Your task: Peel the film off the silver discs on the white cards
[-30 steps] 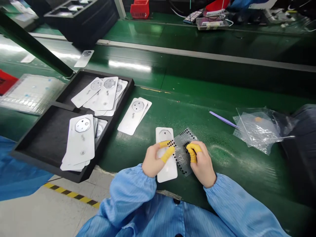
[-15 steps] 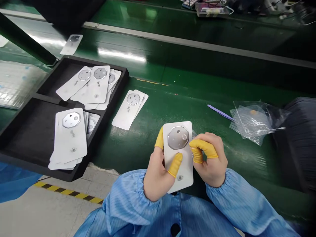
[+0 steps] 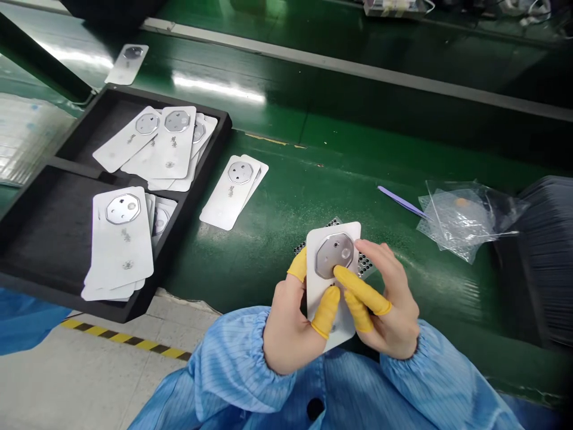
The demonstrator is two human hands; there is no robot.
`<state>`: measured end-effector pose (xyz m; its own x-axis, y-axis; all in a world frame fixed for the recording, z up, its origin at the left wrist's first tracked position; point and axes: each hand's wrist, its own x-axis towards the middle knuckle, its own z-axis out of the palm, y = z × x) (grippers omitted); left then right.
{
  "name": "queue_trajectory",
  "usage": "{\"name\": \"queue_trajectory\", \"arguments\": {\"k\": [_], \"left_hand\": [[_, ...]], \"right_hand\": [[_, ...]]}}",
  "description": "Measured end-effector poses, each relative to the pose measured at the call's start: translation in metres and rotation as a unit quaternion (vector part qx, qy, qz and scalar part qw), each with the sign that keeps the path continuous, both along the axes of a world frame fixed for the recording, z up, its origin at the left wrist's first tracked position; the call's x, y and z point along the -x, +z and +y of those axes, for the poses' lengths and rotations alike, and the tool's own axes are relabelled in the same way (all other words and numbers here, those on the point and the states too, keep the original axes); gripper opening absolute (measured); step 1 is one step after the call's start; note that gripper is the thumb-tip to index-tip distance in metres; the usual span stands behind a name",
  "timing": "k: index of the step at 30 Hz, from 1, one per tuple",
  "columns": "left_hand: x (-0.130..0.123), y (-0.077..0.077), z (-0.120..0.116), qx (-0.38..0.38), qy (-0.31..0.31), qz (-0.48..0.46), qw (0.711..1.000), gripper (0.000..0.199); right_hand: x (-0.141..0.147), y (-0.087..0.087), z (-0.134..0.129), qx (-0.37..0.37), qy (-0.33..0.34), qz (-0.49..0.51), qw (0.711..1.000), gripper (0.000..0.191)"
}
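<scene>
With the left hand [image 3: 295,328], gripping a white phone back cover [image 3: 316,289], tilted, to the right of the two-compartment black tray [image 3: 49,233] and over the green workbench [image 3: 277,197]. With the right hand [image 3: 391,310], partly curled, touching the cover's face near the lower edge of its octagonal camera window [image 3: 333,255]; impossible to tell whether pinching anything. Behind the cover, right of the tray, partly hidden: a clear sheet with black dots [image 3: 366,266]. In the tray, in both compartments, overlapping: more white covers [image 3: 120,242]. Just beside the tray's right side: two overlapping covers [image 3: 229,194]. Beyond its far edge: a single cover [image 3: 128,64]. Well to the tray's right: purple tweezers [image 3: 400,200], clear plastic bags [image 3: 468,224] and, farther right, a dark stack [image 3: 550,257].
</scene>
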<state>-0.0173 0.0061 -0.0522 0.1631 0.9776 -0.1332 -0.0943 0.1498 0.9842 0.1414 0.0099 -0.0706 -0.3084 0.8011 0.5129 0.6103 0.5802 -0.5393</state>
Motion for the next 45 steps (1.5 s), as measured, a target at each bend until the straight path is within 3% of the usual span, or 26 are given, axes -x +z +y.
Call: {"name": "queue_trajectory", "arguments": {"k": [3, 7, 12, 16, 21, 23, 25, 28, 30, 32, 36, 38, 40, 43, 45], "left_hand": [[-0.001, 0.001, 0.000, 0.002, 0.004, 0.007, 1.000, 0.053], [-0.005, 0.001, -0.002, -0.009, 0.018, 0.033, 0.999, 0.051], [-0.006, -0.001, -0.004, -0.009, 0.035, 0.050, 0.998, 0.054], [-0.006, -0.009, -0.004, -0.001, 0.039, 0.061, 0.997, 0.056], [-0.007, -0.022, 0.008, 0.001, 0.033, 0.022, 0.999, 0.064], [0.002, -0.026, 0.017, -0.023, 0.073, 0.003, 0.997, 0.077], [0.019, -0.030, 0.025, -0.081, 0.156, 0.040, 0.984, 0.082], [0.051, -0.040, 0.036, -0.108, 0.216, 0.145, 0.959, 0.055], [0.065, -0.047, 0.041, -0.056, 0.188, 0.187, 0.963, 0.042], [0.067, -0.051, 0.045, -0.005, 0.147, 0.196, 0.970, 0.046], [0.043, -0.048, 0.046, 0.056, 0.014, 0.120, 0.991, 0.065], [0.026, -0.044, 0.044, 0.090, -0.059, 0.069, 0.992, 0.067], [0.012, -0.040, 0.041, 0.116, -0.088, 0.042, 0.988, 0.053], [-0.001, -0.041, 0.036, 0.136, -0.059, 0.022, 0.989, 0.036], [-0.004, -0.043, 0.034, 0.144, -0.046, -0.001, 0.989, 0.036]], "right_hand": [[0.000, -0.001, -0.004, 0.002, 0.020, 0.023, 1.000, 0.057], [0.001, -0.004, -0.002, -0.020, 0.000, 0.036, 0.999, 0.056], [0.004, -0.004, -0.005, -0.039, -0.018, -0.044, 0.998, 0.059], [0.009, -0.005, -0.010, 0.020, -0.014, -0.073, 0.997, 0.062], [0.003, -0.013, -0.003, 0.112, 0.040, 0.030, 0.992, 0.056], [-0.008, -0.022, 0.002, 0.135, 0.006, 0.069, 0.988, 0.053], [-0.020, -0.035, 0.007, 0.108, -0.089, 0.039, 0.989, 0.054], [-0.033, -0.055, 0.012, 0.063, -0.196, -0.054, 0.977, 0.038], [-0.037, -0.059, 0.016, 0.090, -0.180, -0.033, 0.979, 0.019], [-0.040, -0.054, 0.022, 0.168, -0.126, 0.046, 0.977, 0.013], [-0.052, -0.027, 0.048, 0.392, 0.027, 0.178, 0.902, 0.024], [-0.058, -0.016, 0.063, 0.434, 0.070, 0.171, 0.882, 0.032], [-0.058, -0.010, 0.072, 0.388, 0.066, 0.129, 0.910, 0.038], [-0.048, -0.010, 0.066, 0.179, -0.026, 0.041, 0.983, 0.032], [-0.037, -0.013, 0.052, 0.063, -0.047, -0.005, 0.997, 0.025]]}}
